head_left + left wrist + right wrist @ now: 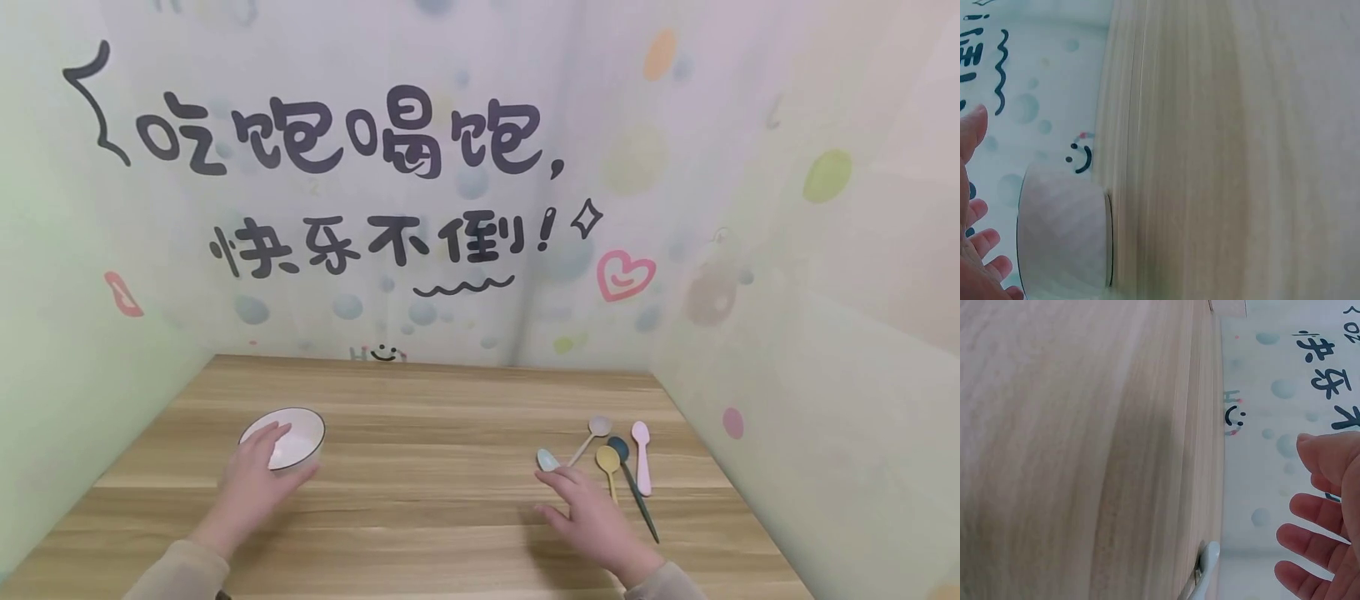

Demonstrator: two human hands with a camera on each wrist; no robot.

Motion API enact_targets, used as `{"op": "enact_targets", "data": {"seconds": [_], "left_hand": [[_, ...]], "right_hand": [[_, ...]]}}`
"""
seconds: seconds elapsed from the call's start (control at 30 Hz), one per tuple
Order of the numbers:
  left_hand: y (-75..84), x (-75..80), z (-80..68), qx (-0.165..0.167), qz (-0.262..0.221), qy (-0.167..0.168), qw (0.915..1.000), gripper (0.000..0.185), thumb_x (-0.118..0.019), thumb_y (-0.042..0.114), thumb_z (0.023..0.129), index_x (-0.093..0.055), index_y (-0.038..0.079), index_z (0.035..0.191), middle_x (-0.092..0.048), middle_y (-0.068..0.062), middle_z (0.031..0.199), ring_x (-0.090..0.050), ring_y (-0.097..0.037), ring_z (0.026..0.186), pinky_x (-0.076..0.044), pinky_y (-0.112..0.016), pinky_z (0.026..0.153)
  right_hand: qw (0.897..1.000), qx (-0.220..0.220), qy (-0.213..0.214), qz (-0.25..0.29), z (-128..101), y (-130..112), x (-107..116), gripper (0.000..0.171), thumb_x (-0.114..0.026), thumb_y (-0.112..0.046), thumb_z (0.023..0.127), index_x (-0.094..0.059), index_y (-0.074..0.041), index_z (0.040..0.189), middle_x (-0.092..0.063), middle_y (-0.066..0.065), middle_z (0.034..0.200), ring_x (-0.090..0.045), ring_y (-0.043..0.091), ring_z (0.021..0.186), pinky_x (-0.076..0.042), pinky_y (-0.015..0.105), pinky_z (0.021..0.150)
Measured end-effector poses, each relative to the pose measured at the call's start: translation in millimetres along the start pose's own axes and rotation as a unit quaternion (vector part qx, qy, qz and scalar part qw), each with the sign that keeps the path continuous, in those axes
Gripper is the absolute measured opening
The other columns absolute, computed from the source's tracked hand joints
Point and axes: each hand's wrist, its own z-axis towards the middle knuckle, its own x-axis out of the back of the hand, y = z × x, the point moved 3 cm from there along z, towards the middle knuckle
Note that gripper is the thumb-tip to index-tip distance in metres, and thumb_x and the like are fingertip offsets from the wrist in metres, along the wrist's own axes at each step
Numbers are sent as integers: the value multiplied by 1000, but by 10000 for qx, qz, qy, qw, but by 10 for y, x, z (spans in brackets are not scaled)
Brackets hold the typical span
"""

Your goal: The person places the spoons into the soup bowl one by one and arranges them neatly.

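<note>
A white bowl (306, 435) with a thin dark rim stands upright on the left of the wooden table. My left hand (253, 492) hovers at its near side with thumb and fingers spread; in the left wrist view they are above the bowl, apparently not gripping it. On the right, my right hand (595, 518) is held over the table with loose, parted fingers and nothing in them. Closest to its fingertips lies a light blue spoon (547, 458), its handle hidden by the hand. Beside it are a grey-beige spoon (598, 427), a yellow spoon (608, 458), a dark teal spoon (636, 486) and a pink spoon (642, 458).
The wood-grain table (420, 483) runs back to a printed wall covering (450, 325) with large dark lettering. Plain side panels (847, 400) close in the left and right. Bare tabletop lies between the bowl and the spoons.
</note>
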Motion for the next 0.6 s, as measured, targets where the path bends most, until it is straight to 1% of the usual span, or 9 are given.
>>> {"op": "enact_targets", "data": {"seconds": [0.13, 0.27, 0.43, 0.6], "left_hand": [[-93, 9, 61, 250, 137, -113, 9995, 81, -75, 46, 80, -44, -6, 134, -34, -33, 141, -32, -58, 122, -30, -69, 93], [-178, 10, 114, 404, 372, -334, 9979, 87, -71, 52, 81, -40, -6, 137, -28, -35, 144, -28, -60, 123, -28, -72, 91], [-272, 3, 133, 411, 597, -464, 9963, 92, -70, 57, 79, -38, -6, 139, -25, -36, 144, -25, -59, 125, -27, -73, 90], [-360, -13, 123, 417, 581, -453, 9964, 96, -71, 56, 79, -34, -9, 140, -23, -35, 145, -23, -59, 126, -27, -73, 92]], "right_hand": [[9994, -309, 16, 173, -5, 35, -18, 41, -74, -21, 85, -64, -11, 123, -63, 6, 117, -60, 24, 108, -52, 45, 90], [9979, -586, -22, 290, -9, 77, -35, 41, -73, -20, 86, -63, -10, 125, -63, 8, 118, -60, 26, 110, -51, 47, 92], [9960, -829, 21, 340, -17, 148, -63, 42, -73, -19, 86, -62, -11, 127, -62, 10, 122, -59, 29, 112, -49, 50, 94], [9953, -900, 48, 357, -29, 216, -85, 42, -73, -18, 86, -63, -11, 125, -62, 10, 122, -58, 29, 113, -49, 50, 95]]}}
